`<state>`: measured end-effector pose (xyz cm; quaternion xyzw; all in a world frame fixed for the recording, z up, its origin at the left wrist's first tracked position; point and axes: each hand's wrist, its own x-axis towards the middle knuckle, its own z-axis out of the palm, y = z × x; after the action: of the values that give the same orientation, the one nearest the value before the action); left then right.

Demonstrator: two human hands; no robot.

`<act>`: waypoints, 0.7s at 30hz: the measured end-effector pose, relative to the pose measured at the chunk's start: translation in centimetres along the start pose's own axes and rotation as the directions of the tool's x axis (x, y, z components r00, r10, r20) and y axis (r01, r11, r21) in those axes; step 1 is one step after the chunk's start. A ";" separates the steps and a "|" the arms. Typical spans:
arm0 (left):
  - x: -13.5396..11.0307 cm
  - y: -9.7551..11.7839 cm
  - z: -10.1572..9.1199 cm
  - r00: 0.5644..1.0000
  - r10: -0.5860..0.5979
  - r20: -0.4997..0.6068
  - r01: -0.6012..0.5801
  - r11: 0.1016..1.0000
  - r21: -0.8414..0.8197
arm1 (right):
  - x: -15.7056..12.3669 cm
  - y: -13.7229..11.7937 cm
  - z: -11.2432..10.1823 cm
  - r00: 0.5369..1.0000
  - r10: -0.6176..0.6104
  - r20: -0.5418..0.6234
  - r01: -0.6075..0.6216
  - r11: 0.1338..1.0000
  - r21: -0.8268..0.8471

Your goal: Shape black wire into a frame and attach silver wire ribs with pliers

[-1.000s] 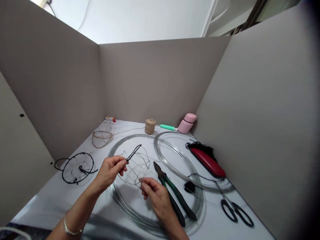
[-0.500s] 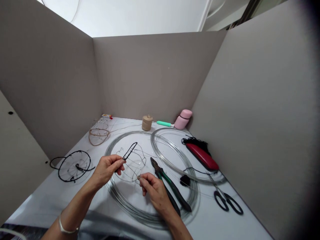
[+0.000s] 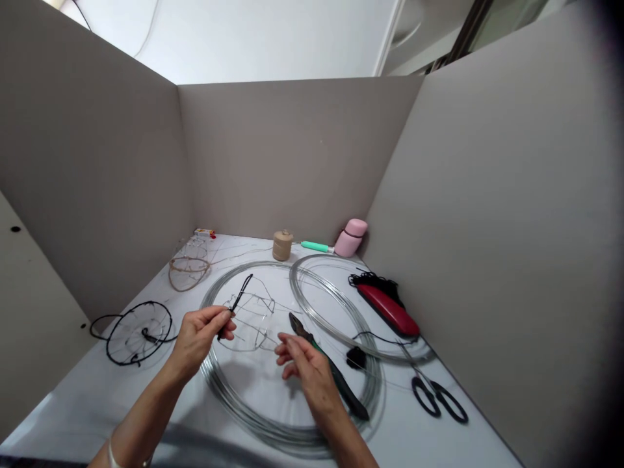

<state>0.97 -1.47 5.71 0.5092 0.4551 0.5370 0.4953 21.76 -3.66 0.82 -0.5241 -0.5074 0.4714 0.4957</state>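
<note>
Between thumb and fingers, my left hand [image 3: 201, 338] is closed on a thin wire frame [image 3: 266, 300]. A narrow loop of the frame, wrapped in black cord [image 3: 242, 291], sticks up from that grip. My right hand [image 3: 307, 370] is just right of the frame, fingers apart, with nothing visible in it. Under both hands lies a large coil of silver wire [image 3: 246, 419]. Dark green-handled pliers [image 3: 346, 387] rest across the coil, partly covered by my right hand and forearm. A small black bundle of cord [image 3: 356, 357] sits right of the pliers.
Black-handled scissors [image 3: 439, 398] and a red case [image 3: 390, 311] topped with black cord lie right. A second wire coil [image 3: 312, 296] overlaps the first. Twine [image 3: 282, 246], a teal-handled tool [image 3: 314, 246] and a pink bottle [image 3: 351, 238] stand behind. Left are a black-wrapped frame [image 3: 108, 341] and brown-wrapped frame [image 3: 174, 281].
My right hand has let go of the wire frame and moved slightly right, its fingers opening. The black-wrapped loop in my left hand has turned and looks narrower. The view has shifted slightly.
</note>
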 end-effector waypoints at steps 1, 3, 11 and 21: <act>0.0 -0.1 -0.1 1.000 0.001 -0.031 -0.002 1.000 -0.031 | 0.1 0.0 -0.7 0.993 -0.091 -0.069 0.079 0.983 -0.165; -0.2 -0.2 -0.4 0.995 0.007 -0.096 -0.015 0.996 -0.084 | 0.2 0.1 -2.2 0.939 -0.326 -0.104 0.214 0.798 -0.564; -1.7 0.1 -0.4 0.954 0.088 -0.286 -0.139 0.976 -0.165 | -0.3 2.4 -4.2 0.950 -0.303 0.080 0.109 0.080 -0.991; -1.5 0.5 -1.0 0.902 -0.027 -0.430 -0.145 0.921 -0.362 | -1.9 -1.6 -4.6 0.974 0.114 -0.194 -0.152 0.968 -0.198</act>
<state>-0.02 -3.00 6.00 0.2855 0.4222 0.7290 0.4570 26.19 -5.81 2.71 -0.6474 -0.4710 0.3976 0.4483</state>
